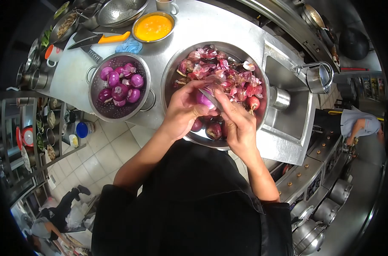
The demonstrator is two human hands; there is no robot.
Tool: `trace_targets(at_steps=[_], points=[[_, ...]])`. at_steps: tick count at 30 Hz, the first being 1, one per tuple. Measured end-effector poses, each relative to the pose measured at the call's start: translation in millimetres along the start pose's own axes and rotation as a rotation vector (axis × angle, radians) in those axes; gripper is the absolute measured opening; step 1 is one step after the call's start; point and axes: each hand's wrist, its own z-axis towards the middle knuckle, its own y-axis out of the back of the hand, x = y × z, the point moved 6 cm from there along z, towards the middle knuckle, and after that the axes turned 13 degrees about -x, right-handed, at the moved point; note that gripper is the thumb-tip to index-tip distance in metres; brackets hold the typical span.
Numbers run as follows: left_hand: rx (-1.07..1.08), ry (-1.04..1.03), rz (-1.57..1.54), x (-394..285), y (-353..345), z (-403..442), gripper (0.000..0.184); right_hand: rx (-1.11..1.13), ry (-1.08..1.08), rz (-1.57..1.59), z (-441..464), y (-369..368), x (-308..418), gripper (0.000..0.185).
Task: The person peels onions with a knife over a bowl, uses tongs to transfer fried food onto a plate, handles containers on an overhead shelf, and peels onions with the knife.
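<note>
Steel bowl [170, 80], large: beneath the grip; holds loose skins [221, 68], unpeeled onions [213, 130]. Colander [116, 112]: left of the grip; holds peeled onions [120, 91]. Left hand [181, 112]: fingers curled round a purple onion [203, 99]. Right hand [238, 121]: closed on a small knife [213, 100]. Purple onion: within the left grip, above the bowl. Small knife: blade against the onion.

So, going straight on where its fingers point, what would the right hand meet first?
The right hand would likely meet the red onion in the left hand first, though exact depth is unclear.
</note>
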Motion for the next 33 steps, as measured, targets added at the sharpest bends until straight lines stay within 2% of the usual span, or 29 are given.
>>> trace_targets(at_steps=[3,4,7,9,12,15,17,20,24,27,29,31,33], points=[[-0.026,0.006,-0.010,4.0,2.9,-1.9,0.063,0.048,-0.100,-0.164,0.7,1.4,-9.0,0.038],[0.012,0.031,0.029,6.1,4.0,-2.0,0.065,-0.056,-0.041,-0.011,4.8,3.9,-13.4,0.037],[0.097,0.048,0.039,3.6,-4.7,-3.6,0.063,-0.255,-0.242,0.311,9.9,19.3,-26.1,0.037],[0.141,0.036,0.011,1.3,-7.7,-5.7,0.060,-0.190,-0.287,0.354,7.7,22.2,-37.2,0.038],[0.094,0.069,0.043,4.1,-3.5,-6.4,0.070,-0.158,-0.337,0.378,3.2,24.3,-36.8,0.040],[0.049,0.075,0.015,2.2,-4.2,-3.2,0.068,-0.136,-0.305,0.419,-2.1,26.3,-38.9,0.041],[0.065,0.134,-0.043,6.1,-3.6,-3.4,0.058,-0.149,-0.295,0.446,-2.6,24.8,-34.8,0.040],[0.114,0.152,-0.074,7.3,-4.9,-0.9,0.057,-0.148,-0.198,0.453,1.4,28.6,-34.6,0.040],[0.096,0.183,-0.095,10.6,-6.7,-2.1,0.058,-0.233,-0.293,0.474,-0.2,38.0,-40.4,0.041],[0.088,0.162,-0.083,16.6,-5.1,-0.6,0.060,-0.228,-0.445,0.567,-5.6,34.7,-51.7,0.048],[0.079,-0.010,0.093,12.0,-5.1,1.6,0.059,-0.186,-0.502,0.578,-12.0,36.2,-47.1,0.056],[0.067,-0.059,0.131,8.6,-6.2,2.7,0.058,-0.175,-0.425,0.447,-19.5,35.7,-38.3,0.063],[0.048,-0.091,0.255,7.8,-5.5,2.6,0.057,-0.017,-0.422,0.345,-26.5,31.1,-30.8,0.064]])
